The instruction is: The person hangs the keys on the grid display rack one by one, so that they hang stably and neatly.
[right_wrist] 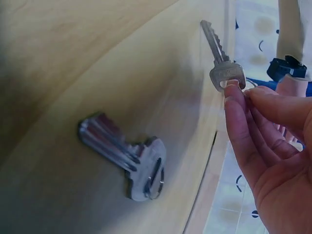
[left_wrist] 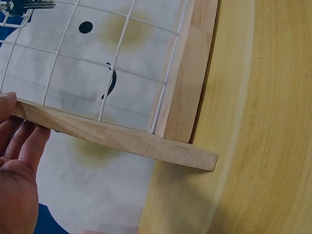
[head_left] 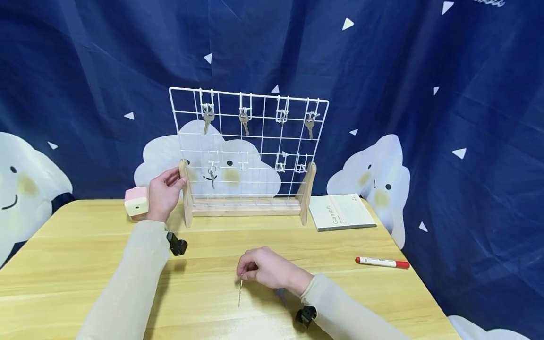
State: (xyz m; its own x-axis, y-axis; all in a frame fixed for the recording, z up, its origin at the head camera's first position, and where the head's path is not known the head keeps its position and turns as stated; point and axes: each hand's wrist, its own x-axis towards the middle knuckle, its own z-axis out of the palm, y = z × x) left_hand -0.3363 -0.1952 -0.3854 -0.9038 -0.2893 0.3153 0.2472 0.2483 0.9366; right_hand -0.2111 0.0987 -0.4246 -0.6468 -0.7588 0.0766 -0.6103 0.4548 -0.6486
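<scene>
My left hand grips the left wooden post of a white wire grid rack, thumb on one side and fingers on the other. Between thumb and fingertips, my right hand pinches a metal key by its small ring, above the table. A second key with a ring lies on the tabletop near that hand. Several keys hang from hooks on the grid's upper row, among them one key at the left. One more key hangs on the lower row.
Hooks without keys sit on the lower row at right. A notebook lies right of the rack, and a red-capped marker nearer the right edge. A pink and white block stands left of my left hand. Behind hangs a blue curtain.
</scene>
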